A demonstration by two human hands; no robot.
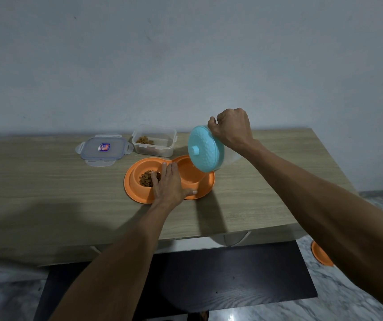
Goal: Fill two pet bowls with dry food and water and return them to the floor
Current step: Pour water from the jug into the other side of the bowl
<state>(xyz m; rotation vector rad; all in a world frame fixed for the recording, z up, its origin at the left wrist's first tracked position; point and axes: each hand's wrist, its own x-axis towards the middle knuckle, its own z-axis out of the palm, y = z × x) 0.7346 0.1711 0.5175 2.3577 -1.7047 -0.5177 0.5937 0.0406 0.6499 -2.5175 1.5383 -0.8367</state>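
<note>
An orange double pet bowl [137, 195] lies on the wooden table [46, 181]. Its left well holds brown dry food [146, 178]; its right well [189, 173] looks bare. My left hand [169, 185] lies flat on the middle of the bowl, fingers spread, pressing it down. My right hand [232, 128] grips a clear jug with a light blue lid [205, 151], tipped on its side over the right well. I cannot tell whether water is flowing. A second orange bowl [320, 254] shows partly on the floor at the right.
A clear plastic food box [154, 141] with some kibble stands behind the bowl, its clip lid [104, 149] lying to the left. A dark low shelf [232, 274] sits below the table's front edge. Marble floor [348, 297] lies to the right.
</note>
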